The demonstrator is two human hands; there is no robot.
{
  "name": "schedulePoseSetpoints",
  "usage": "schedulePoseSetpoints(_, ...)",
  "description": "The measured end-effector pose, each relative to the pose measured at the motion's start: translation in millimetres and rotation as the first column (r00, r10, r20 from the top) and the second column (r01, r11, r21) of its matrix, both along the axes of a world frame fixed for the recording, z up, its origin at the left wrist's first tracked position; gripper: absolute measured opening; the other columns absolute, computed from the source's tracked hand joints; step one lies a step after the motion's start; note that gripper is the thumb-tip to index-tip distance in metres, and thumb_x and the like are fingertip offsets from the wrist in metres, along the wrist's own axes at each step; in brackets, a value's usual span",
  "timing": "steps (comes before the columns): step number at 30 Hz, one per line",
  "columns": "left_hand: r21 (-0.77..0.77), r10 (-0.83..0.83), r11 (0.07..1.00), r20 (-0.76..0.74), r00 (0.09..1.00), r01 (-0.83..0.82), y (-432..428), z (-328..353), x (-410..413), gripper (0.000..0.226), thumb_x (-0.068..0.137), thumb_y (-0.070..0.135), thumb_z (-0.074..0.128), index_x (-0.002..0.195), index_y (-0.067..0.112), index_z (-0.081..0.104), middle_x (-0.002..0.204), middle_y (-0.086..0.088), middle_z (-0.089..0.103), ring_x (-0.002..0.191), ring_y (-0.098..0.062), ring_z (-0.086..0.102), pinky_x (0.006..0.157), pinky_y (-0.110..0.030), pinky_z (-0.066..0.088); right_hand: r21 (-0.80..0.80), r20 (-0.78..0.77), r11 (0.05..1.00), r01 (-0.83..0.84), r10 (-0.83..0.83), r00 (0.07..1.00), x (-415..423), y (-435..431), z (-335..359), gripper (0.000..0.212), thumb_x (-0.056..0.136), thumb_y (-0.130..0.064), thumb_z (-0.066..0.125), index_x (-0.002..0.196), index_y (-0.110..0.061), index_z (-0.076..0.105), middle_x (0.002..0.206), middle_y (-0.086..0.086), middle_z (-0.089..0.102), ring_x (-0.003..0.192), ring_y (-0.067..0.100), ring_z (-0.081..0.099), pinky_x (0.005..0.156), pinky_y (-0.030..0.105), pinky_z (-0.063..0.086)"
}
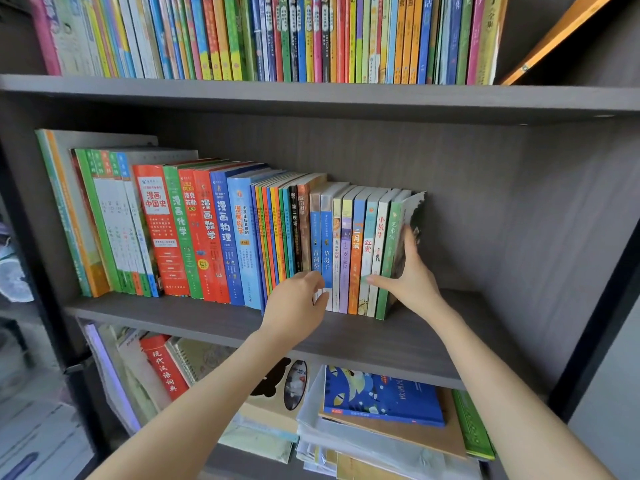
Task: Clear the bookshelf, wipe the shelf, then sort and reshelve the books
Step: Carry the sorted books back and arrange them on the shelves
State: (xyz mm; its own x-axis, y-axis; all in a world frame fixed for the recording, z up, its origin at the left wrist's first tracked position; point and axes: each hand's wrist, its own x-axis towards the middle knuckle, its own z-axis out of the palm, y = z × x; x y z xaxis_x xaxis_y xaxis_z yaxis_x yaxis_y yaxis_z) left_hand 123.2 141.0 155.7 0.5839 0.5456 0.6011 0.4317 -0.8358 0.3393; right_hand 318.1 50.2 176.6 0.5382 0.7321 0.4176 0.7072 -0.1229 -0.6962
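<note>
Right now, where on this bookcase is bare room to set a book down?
On the middle shelf, right of the green end book that the right hand holds, up to the side wall. Top row and bottom stacks are crowded.

Above middle shelf (381, 344): top-row books (277, 36) cut off by upper edge.
Below it: flat stack (381, 400) runs off bottom edge.
Left of it: blurred clutter (14, 271), unidentifiable.
On it: left hand (294, 306) fingers (313, 280) curled, tips hidden, grip unclear; right hand (412, 278) covers lower cover of green end book (391, 244).
</note>
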Motion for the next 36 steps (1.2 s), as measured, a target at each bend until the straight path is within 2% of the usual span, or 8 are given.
schedulePoseSetpoints(9, 0.002, 0.011, 1.0, 0.006, 1.0, -0.011, -7.6, -1.4, -4.2, 0.018, 0.094, 0.022, 0.054, 0.105, 0.01, 0.06, 0.087, 0.003, 0.054, 0.074, -0.014, 0.051, 0.064, -0.024, 0.043, 0.02, 0.092, 0.994, 0.106, -0.108, 0.99, -5.1, -13.1, 9.3, 0.115, 0.073, -0.042, 0.079, 0.153, -0.03, -0.002, 0.159, -0.005, 0.02, 0.142, 0.023, 0.029, 0.106, 0.056, 0.039)
schedulePoseSetpoints(14, -0.021, 0.035, 0.999, 0.03, 0.999, -0.034, -8.6, -1.8, -13.9, 0.014, 0.092, 0.021, 0.056, 0.097, 0.01, 0.061, 0.09, -0.002, 0.064, 0.078, -0.02, 0.059, 0.065, -0.032, 0.05, 0.145, 0.272, 0.97, 0.195, -0.229, 0.935, -32.0, -21.8, 15.3, 0.09, 0.081, -0.042, 0.072, 0.15, -0.02, 0.02, 0.153, 0.002, 0.035, 0.135, 0.023, 0.041, 0.098, 0.046, 0.044)
schedulePoseSetpoints(18, -0.074, 0.132, 0.989, 0.06, 0.989, -0.127, -7.3, -5.3, -45.4, 0.015, 0.093, 0.022, 0.055, 0.098, 0.01, 0.062, 0.093, -0.001, 0.063, 0.082, -0.022, 0.061, 0.069, -0.034, 0.05, 0.326, 0.38, 0.945, 0.007, -0.138, 0.915, -85.6, -13.4, 17.6, 0.05, 0.086, -0.033, 0.069, 0.128, -0.01, 0.054, 0.122, 0.002, 0.064, 0.11, 0.018, 0.061, 0.086, 0.025, 0.041)
schedulePoseSetpoints(23, -0.163, 0.379, 0.917, 0.065, 0.923, -0.365, -7.6, -26.1, -139.8, 0.011, 0.089, 0.019, 0.056, 0.089, 0.009, 0.06, 0.087, -0.005, 0.063, 0.08, -0.027, 0.059, 0.066, -0.034, 0.043, 0.306, 0.326, 0.865, -0.398, 0.297, 0.897, -183.1, 14.4, 4.0, 0.019, 0.086, -0.028, 0.067, 0.097, -0.012, 0.07, 0.09, -0.005, 0.072, 0.079, 0.003, 0.065, 0.072, 0.025, 0.053)
schedulePoseSetpoints(26, -0.243, 0.548, 0.814, 0.022, 0.836, -0.527, -24.2, -48.3, -220.7, 0.009, 0.089, 0.019, 0.055, 0.087, 0.011, 0.06, 0.084, -0.002, 0.065, 0.08, -0.024, 0.06, 0.07, -0.037, 0.047, 0.177, 0.203, 0.787, -0.591, 0.558, 0.805, -254.0, 23.4, -16.2, 0.01, 0.086, -0.025, 0.07, 0.091, -0.017, 0.072, 0.078, -0.012, 0.069, 0.074, 0.003, 0.063, 0.067, 0.023, 0.052)
schedulePoseSetpoints(29, -0.309, 0.697, 0.684, 0.007, 0.717, -0.661, -56.2, -76.6, -306.9, 0.016, 0.087, 0.015, 0.056, 0.072, 0.017, 0.052, 0.072, 0.002, 0.06, 0.07, -0.023, 0.057, 0.062, -0.03, 0.039, 0.048, 0.092, 0.636, -0.77, 0.765, 0.638, -328.6, 21.2, -37.7, 0.006, 0.087, -0.025, 0.069, 0.088, -0.019, 0.072, 0.073, -0.018, 0.065, 0.071, -0.003, 0.061, 0.066, 0.016, 0.047)
schedulePoseSetpoints(32, -0.386, 0.804, 0.536, -0.037, 0.593, -0.751, -95.1, -105.2, -391.7, 0.011, 0.086, 0.017, 0.059, 0.075, 0.017, 0.06, 0.072, 0.002, 0.066, 0.074, -0.022, 0.063, 0.065, -0.032, 0.047, -0.065, 0.04, 0.472, -0.879, 0.881, 0.47, -403.5, 13.8, -60.2, 0.004, 0.087, -0.028, 0.069, 0.086, -0.025, 0.071, 0.072, -0.021, 0.064, 0.072, -0.002, 0.061, 0.068, 0.021, 0.049)
schedulePoseSetpoints(36, -0.424, 0.9, 0.325, -0.136, 0.414, -0.845, -146.3, -140.6, -500.8, 0.008, 0.087, 0.015, 0.06, 0.083, 0.016, 0.066, 0.083, -0.002, 0.07, 0.083, -0.025, 0.065, 0.064, -0.026, 0.04, -0.163, -0.055, 0.268, -0.95, 0.959, 0.279, -504.9, -2.4, -85.3, 0.005, 0.087, -0.029, 0.068, 0.082, -0.028, 0.068, 0.077, -0.013, 0.069, 0.073, 0.004, 0.062, 0.072, 0.029, 0.051)
